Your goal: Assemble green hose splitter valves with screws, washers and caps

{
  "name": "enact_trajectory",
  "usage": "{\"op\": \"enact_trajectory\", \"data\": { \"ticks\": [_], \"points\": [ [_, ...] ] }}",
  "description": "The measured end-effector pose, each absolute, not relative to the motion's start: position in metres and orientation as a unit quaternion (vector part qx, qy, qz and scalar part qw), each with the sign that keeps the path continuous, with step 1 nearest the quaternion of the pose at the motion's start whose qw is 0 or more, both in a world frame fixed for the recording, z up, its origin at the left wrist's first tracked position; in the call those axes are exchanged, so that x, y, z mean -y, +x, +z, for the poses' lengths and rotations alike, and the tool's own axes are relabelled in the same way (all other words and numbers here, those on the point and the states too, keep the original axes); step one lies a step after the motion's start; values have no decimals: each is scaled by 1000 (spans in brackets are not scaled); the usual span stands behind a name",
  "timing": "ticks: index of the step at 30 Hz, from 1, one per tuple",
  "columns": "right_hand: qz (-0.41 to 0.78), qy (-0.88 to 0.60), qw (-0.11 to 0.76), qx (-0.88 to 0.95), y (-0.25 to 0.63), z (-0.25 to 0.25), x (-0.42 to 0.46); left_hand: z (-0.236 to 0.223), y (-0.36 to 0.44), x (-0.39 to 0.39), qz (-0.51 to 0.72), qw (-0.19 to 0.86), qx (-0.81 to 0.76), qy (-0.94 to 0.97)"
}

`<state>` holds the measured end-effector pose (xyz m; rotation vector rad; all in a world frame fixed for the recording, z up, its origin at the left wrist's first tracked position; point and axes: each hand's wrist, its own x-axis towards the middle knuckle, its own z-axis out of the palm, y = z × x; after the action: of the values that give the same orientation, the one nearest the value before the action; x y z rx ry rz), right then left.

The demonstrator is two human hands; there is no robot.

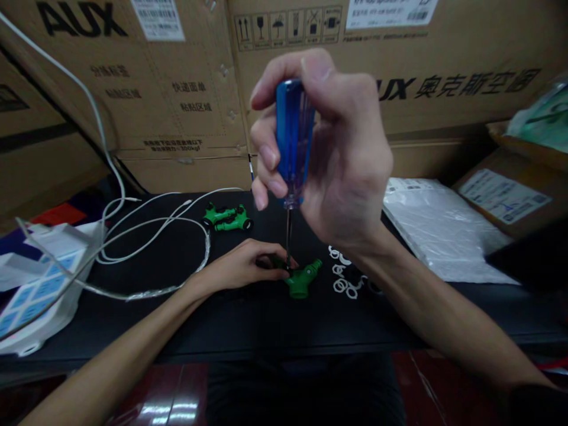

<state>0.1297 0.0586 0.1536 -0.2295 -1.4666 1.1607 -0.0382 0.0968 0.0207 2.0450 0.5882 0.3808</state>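
Note:
My right hand (pixel 341 142) is closed around the blue handle of a screwdriver (pixel 293 136), held upright in front of me. The thin metal shaft points straight down, and its tip meets a green branched hose fitting (pixel 302 282) on the black table. With fingers and thumb, my left hand (pixel 244 263) grips the left side of this fitting, near the screwdriver's tip. The exact contact of the tip is partly hidden by my fingers. Farther back lie more green fittings (pixel 228 218) with black parts. Just right of the held fitting are several white rings (pixel 341 286).
Large cardboard boxes (pixel 177 65) stand along the back. On the left, a white power strip (pixel 48 290) and loose white cables (pixel 153 220) cover the table (pixel 248 331). A white plastic-wrapped package (pixel 439 231) lies to the right, beside a labelled carton (pixel 510 183).

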Motion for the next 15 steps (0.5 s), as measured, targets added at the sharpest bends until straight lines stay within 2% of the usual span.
{"op": "enact_trajectory", "data": {
  "ticks": [3, 11, 15],
  "points": [
    [488, -86, 585, 642, 128, 152, -60, 20, -37, -97, 150, 492, -240, 824],
    [483, -99, 646, 583, 116, 151, -55, 19, -38, -96, 149, 511, -241, 811],
    [518, -105, 593, 607, 126, 152, -57, 22, -36, -96, 152, 502, -232, 819]
  ]
}}
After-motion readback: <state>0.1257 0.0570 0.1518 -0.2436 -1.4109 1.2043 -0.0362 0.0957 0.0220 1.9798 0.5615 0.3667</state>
